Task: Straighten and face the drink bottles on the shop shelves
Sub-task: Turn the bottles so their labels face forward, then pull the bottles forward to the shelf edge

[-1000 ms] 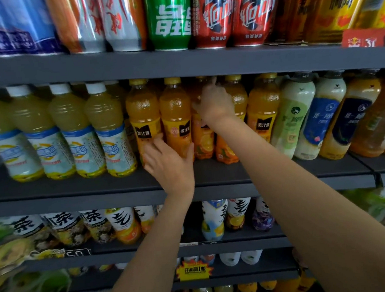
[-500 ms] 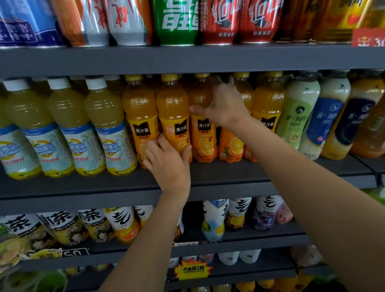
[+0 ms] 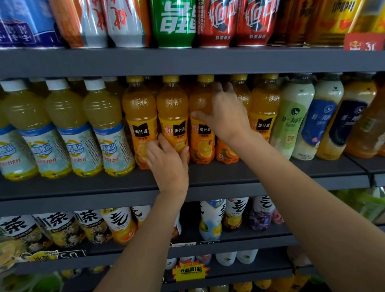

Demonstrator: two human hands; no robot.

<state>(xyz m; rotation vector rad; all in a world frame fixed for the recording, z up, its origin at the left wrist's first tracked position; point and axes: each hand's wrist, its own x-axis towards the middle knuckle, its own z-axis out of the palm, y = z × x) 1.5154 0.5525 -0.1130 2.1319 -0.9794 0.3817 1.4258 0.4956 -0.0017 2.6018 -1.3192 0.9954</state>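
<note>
My left hand (image 3: 167,163) grips the 2nd orange juice bottle's (image 3: 173,115) base | my right hand (image 3: 224,113) clasps the 4th orange juice bottle (image 3: 241,93), thumb on the 3rd (image 3: 203,131) | all near the middle shelf's (image 3: 99,185) front edge

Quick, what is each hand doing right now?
Left hand: fingers curled round the base of the second orange juice bottle.
Right hand: grip on the third orange juice bottle, thumb across its front.

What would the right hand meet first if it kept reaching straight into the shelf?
The fourth orange bottle, which the right hand already touches around its shoulder; past its fingertips the gap looks dark, depth unclear.
</note>
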